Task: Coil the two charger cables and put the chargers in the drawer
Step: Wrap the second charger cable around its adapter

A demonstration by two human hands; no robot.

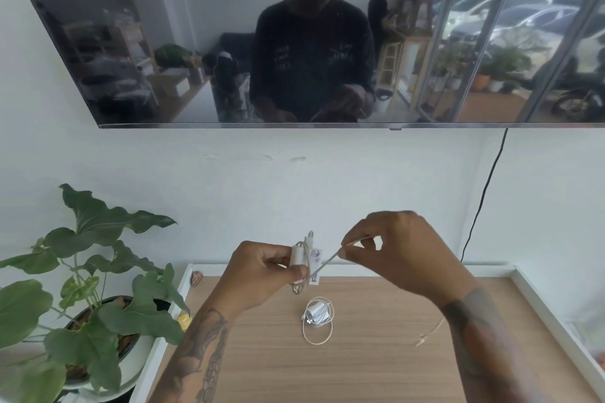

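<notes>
Gripping a white charger (pixel 302 260) above the far edge of the wooden tabletop (pixel 376 363), the left hand (pixel 262 271) is seen with its fingers and thumb curled round the block, several turns of pale cable already wound about it. A small label with purple print is visible on the charger's right face. Just to the right, the right hand (pixel 402 252) is raised slightly higher, its thumb and forefinger pinched on a taut stretch of the cable (pixel 327 263), which runs down and left to the charger; the remaining fingers are loosely curled. The loose tail of this cable is seen trailing under the right forearm, its connector end (pixel 422 341) lying on the wood at the right.

A second charger (pixel 317 314), white and already wrapped in its own cable, is laid on the tabletop near the middle, below the hands, with one wide loop hanging toward the near side. The drawer cannot be made out.

A potted plant (pixel 95 298) is placed at the left of the table, and a dark television screen (pixel 196 42) is mounted on the far wall, a black cord (pixel 484 199) hanging from it at the right.
</notes>
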